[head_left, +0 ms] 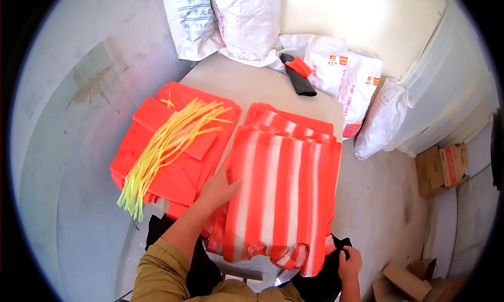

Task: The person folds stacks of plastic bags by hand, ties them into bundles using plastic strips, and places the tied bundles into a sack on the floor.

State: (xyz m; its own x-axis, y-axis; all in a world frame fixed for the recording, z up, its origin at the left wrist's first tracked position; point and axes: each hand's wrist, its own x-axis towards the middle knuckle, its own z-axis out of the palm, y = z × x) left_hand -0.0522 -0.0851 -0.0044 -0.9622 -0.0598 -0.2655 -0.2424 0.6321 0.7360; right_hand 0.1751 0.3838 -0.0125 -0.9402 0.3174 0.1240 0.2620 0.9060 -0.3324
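A stack of red-and-white striped plastic bags lies in front of me, its handle ends hanging over the near table edge. My left hand rests against the stack's left side, thumb spread from the fingers and lying on the striped plastic. My right hand is low at the right, beside my black-clothed knee, apart from the stack. Its fingers are curled closed, and whatever may be in them is hidden. Left of the stack sits a pile of folded red plastic bags, with a bundle of yellow ties across it.
A black tube-like item with a red piece around it lies at the table's back. White woven sacks stand behind, and a smaller white sack leans at the right. Cardboard boxes are on the right-hand floor.
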